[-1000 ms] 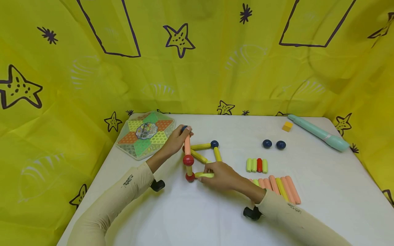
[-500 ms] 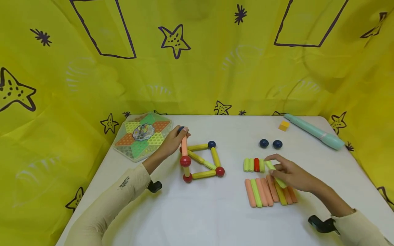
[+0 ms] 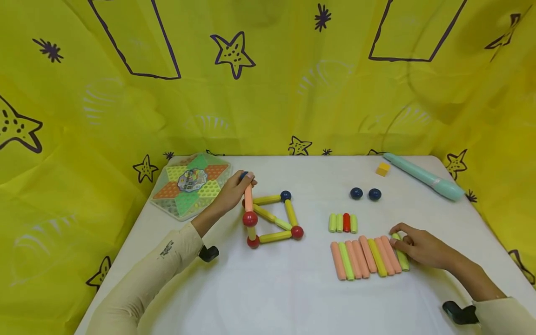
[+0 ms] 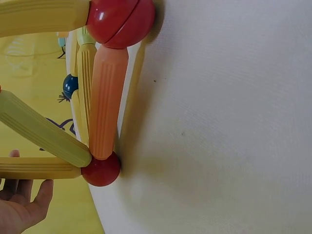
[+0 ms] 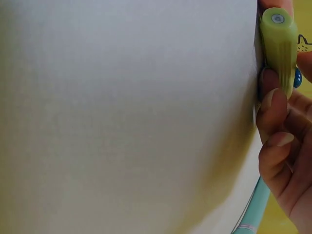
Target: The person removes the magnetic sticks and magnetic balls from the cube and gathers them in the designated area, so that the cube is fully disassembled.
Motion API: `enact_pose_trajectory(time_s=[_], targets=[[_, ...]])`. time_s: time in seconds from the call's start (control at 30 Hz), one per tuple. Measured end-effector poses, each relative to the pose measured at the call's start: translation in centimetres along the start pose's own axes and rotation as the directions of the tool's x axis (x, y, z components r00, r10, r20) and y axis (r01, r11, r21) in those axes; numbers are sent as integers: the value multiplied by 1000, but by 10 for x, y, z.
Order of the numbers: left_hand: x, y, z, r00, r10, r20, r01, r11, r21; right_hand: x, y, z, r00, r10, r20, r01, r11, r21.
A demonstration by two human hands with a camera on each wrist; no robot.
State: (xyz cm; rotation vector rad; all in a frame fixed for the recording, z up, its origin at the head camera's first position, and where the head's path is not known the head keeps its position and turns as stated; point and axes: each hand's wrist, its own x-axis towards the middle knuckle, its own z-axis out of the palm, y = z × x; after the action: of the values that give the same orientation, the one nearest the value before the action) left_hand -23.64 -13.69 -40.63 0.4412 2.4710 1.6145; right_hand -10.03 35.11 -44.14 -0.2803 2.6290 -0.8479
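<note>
Between right-hand fingers [image 5: 274, 109], a yellow-green rod [image 5: 279, 48] (ridged, grey-centred end).

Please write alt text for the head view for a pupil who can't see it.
A person's left hand grips a stick-and-ball frame at a blue ball while the right hand pinches a green stick at the right end of a row of sticks on a white table. Beyond the row lie four shorter sticks and two blue balls.

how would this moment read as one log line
left hand: holds frame | right hand: pinches green rod | rod position: right end of row | two blue balls: unattached
</note>
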Motion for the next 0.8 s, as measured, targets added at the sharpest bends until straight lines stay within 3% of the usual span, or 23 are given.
enact_pose_trajectory(time_s=[0.27, 0.47, 0.8], targets=[[0, 0, 0, 1000, -8, 0, 8, 1000, 3, -2, 1, 0, 999, -28, -33, 26, 998, -58], [0, 0, -1, 1000, -1, -1, 1, 1000, 3, -4, 0, -3, 998, -54, -10, 54, 998, -24], [0, -1, -2, 1000, -2, 19, 2, 1000, -14, -9, -3, -18, 999, -32, 5, 32, 999, -2]])
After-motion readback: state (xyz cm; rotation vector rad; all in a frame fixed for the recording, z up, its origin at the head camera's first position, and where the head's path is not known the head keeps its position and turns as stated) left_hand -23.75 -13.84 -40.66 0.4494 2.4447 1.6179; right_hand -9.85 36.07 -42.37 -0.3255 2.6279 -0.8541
